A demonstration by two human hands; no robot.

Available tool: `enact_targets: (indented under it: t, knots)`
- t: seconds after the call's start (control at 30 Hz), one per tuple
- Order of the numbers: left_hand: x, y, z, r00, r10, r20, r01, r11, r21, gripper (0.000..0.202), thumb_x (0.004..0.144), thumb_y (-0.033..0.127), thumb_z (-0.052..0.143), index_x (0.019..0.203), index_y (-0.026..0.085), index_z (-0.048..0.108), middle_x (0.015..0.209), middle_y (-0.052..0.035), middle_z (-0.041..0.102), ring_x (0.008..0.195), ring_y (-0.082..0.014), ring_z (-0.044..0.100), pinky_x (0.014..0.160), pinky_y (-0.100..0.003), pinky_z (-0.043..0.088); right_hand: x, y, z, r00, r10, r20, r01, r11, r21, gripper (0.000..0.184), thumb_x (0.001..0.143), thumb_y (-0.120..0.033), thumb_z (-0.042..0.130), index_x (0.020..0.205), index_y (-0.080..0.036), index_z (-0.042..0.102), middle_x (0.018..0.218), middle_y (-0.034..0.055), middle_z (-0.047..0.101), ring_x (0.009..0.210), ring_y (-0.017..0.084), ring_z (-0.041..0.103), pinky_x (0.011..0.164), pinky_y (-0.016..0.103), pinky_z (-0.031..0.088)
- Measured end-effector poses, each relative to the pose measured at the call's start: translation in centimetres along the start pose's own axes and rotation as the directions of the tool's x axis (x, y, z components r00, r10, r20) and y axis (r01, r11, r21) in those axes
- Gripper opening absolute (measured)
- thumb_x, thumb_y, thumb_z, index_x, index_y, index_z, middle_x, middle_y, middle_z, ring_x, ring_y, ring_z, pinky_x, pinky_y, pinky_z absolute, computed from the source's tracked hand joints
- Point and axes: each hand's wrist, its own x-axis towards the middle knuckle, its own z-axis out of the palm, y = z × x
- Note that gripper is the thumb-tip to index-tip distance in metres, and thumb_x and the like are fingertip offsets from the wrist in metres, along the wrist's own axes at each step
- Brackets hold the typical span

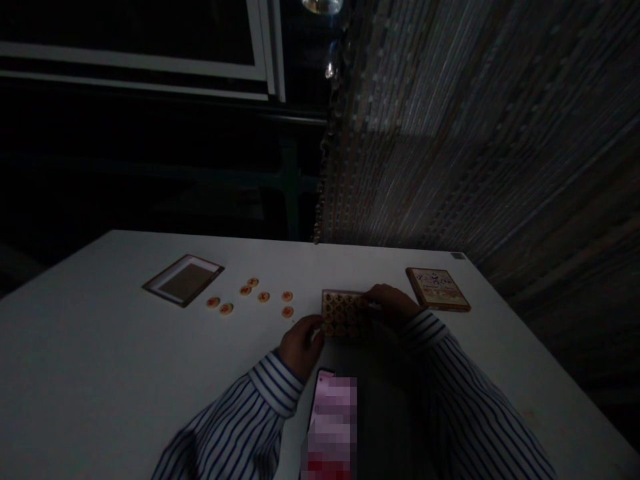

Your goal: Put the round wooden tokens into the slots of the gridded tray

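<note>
A small tray [331,297] packed with round wooden game discs marked in red lies on the white table [100,347]. My left hand [300,345] grips its near left corner with curled fingers. My right hand [390,300] rests on its right edge, fingers bent over the side. Both arms wear blue-striped white sleeves. Several loose discs [263,297] of the same kind lie scattered on the table to the left of the tray.
An upturned box lid [183,280] lies at the left. A printed box [437,289] sits to the right of the tray. A phone [330,427] with a lit screen is close to me. A bead curtain [475,120] hangs behind the table. The room is dark.
</note>
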Motion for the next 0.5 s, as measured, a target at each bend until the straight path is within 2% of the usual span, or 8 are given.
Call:
enact_targets:
  t: [0.3, 0.5]
  knots:
    - [0.09, 0.12, -0.02, 0.999, 0.044, 0.022, -0.046, 0.99, 0.13, 0.026, 0.071, 0.017, 0.047, 0.097, 0.016, 0.054, 0.093, -0.0067, 0.062, 0.084, -0.0163, 0.058, 0.077, -0.031, 0.047, 0.13, -0.14, -0.09, 0.998, 0.036, 0.057, -0.036, 0.999, -0.004, 0.025, 0.076, -0.032, 0.049, 0.094, -0.018, 0.06, 0.087, 0.008, 0.057, 0.081, 0.016, 0.051, 0.066, 0.024, 0.037]
    - [0.06, -0.02, 0.01, 0.998, 0.06, 0.022, -0.062, 0.989, 0.137, 0.026, 0.071, 0.017, 0.048, 0.096, 0.017, 0.053, 0.092, -0.0061, 0.062, 0.083, -0.0156, 0.059, 0.076, -0.03, 0.048, 0.07, 0.05, 0.03, 0.998, 0.02, 0.059, -0.02, 1.0, 0.001, 0.026, 0.076, -0.033, 0.049, 0.096, -0.019, 0.059, 0.087, 0.0074, 0.057, 0.08, 0.016, 0.05, 0.066, 0.024, 0.036]
